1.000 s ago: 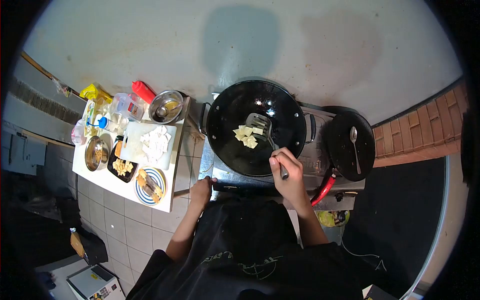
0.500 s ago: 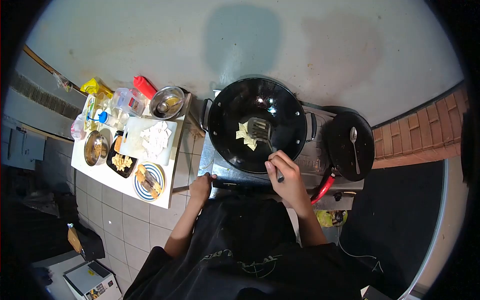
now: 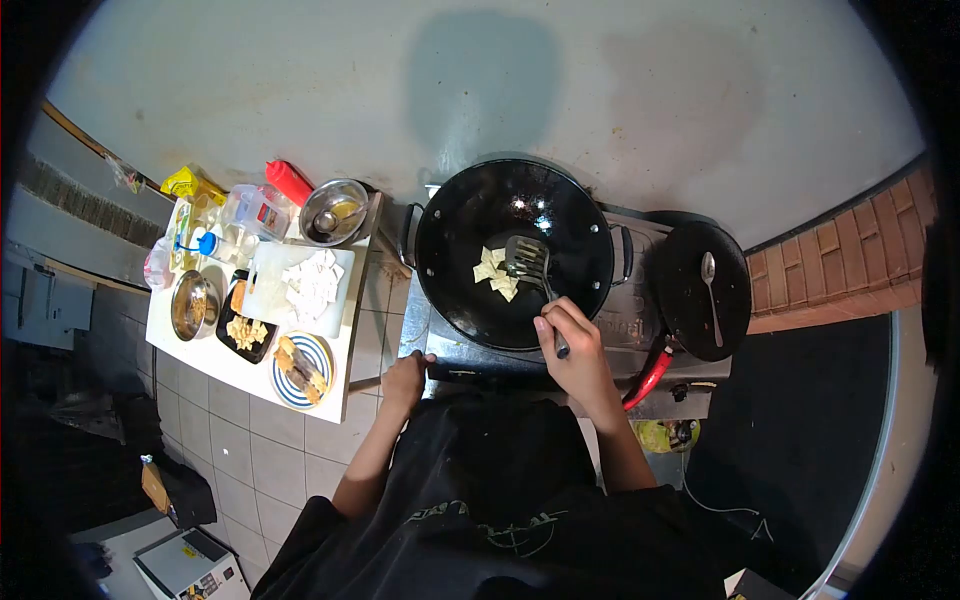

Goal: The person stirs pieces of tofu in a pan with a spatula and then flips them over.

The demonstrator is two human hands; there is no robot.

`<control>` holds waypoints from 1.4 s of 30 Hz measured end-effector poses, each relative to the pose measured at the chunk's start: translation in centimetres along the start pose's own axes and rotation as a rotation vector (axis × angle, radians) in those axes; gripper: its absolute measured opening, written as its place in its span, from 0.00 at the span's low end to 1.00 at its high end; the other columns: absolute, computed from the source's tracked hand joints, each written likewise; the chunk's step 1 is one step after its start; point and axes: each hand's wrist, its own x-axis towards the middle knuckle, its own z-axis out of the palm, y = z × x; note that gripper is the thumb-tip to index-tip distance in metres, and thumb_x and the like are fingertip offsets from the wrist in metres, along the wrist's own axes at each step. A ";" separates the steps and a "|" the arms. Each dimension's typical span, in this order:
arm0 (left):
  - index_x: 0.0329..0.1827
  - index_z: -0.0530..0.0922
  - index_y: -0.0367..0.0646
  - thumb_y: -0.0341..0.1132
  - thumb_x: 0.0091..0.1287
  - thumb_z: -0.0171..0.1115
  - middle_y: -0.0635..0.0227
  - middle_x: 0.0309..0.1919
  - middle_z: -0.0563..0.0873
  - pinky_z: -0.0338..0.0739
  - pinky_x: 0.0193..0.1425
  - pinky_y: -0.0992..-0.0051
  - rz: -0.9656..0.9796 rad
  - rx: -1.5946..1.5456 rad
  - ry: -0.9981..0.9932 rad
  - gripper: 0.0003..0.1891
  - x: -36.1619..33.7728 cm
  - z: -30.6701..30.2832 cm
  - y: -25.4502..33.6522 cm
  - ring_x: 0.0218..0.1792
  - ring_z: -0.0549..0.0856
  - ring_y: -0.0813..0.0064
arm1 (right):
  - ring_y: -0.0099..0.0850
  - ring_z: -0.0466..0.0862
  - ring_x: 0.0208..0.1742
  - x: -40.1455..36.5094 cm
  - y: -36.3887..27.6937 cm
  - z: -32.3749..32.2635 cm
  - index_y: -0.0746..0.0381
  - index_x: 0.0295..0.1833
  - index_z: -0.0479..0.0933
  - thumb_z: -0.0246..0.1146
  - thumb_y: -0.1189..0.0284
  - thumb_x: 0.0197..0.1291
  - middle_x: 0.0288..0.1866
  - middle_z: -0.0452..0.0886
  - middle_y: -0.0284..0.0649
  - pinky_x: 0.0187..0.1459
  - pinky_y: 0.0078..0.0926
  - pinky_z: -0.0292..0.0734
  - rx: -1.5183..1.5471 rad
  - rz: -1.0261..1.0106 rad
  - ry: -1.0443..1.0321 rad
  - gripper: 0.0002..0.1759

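Observation:
A black wok sits on a metal stove. Pale square pieces of food lie in its middle. My right hand is closed around the handle of a slotted metal spatula, whose blade rests among the pieces. My left hand rests on the stove's front left edge, by a dark bar, fingers curled on it.
To the left, a white table carries a cutting board with white squares, metal bowls, a striped plate, a red bottle and jars. A black lid with a spoon covers the right burner. Red hose below.
The spatula blade has shifted a little to the right among the food pieces, and my right hand moved with it. My left hand stays on the stove edge.

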 end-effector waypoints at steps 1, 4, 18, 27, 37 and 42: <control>0.43 0.81 0.42 0.53 0.77 0.48 0.48 0.34 0.87 0.80 0.43 0.48 -0.005 -0.007 -0.014 0.23 0.0 0.0 0.0 0.40 0.87 0.44 | 0.41 0.80 0.32 0.0 0.0 -0.1 0.72 0.37 0.74 0.64 0.83 0.63 0.34 0.75 0.46 0.36 0.32 0.75 0.017 0.002 0.005 0.05; 0.43 0.81 0.42 0.53 0.77 0.48 0.47 0.34 0.87 0.79 0.43 0.47 -0.003 -0.026 -0.015 0.23 0.0 -0.1 0.2 0.40 0.87 0.44 | 0.39 0.80 0.32 0.1 -0.1 -0.4 0.73 0.37 0.73 0.63 0.83 0.64 0.34 0.75 0.46 0.36 0.30 0.75 0.038 0.021 0.015 0.05; 0.42 0.80 0.42 0.54 0.77 0.46 0.47 0.33 0.87 0.79 0.41 0.47 0.020 -0.006 0.016 0.24 -0.3 -0.1 0.1 0.39 0.87 0.45 | 0.39 0.79 0.31 0.2 -1.0 -1.1 0.72 0.36 0.73 0.61 0.82 0.65 0.32 0.76 0.46 0.36 0.28 0.74 0.187 0.050 -0.027 0.05; 0.44 0.81 0.46 0.57 0.76 0.47 0.46 0.34 0.86 0.79 0.44 0.46 -0.021 -0.014 -0.021 0.24 0.1 0.2 -0.1 0.40 0.86 0.41 | 0.42 0.77 0.31 0.9 -0.4 0.6 0.72 0.36 0.72 0.61 0.82 0.66 0.33 0.75 0.47 0.34 0.30 0.73 0.039 0.063 0.064 0.06; 0.44 0.81 0.45 0.57 0.76 0.46 0.44 0.37 0.86 0.78 0.45 0.44 -0.041 -0.077 -0.018 0.25 -0.1 0.3 0.0 0.43 0.86 0.40 | 0.40 0.79 0.33 1.2 -1.1 0.7 0.73 0.37 0.73 0.60 0.80 0.67 0.34 0.76 0.46 0.37 0.29 0.74 0.241 0.045 -0.050 0.06; 0.44 0.81 0.45 0.57 0.77 0.45 0.45 0.37 0.87 0.77 0.45 0.43 -0.074 -0.081 -0.034 0.25 0.0 0.1 0.2 0.44 0.86 0.41 | 0.39 0.79 0.33 1.0 -0.9 0.9 0.73 0.37 0.73 0.60 0.81 0.67 0.34 0.76 0.46 0.37 0.28 0.74 0.192 0.012 -0.041 0.06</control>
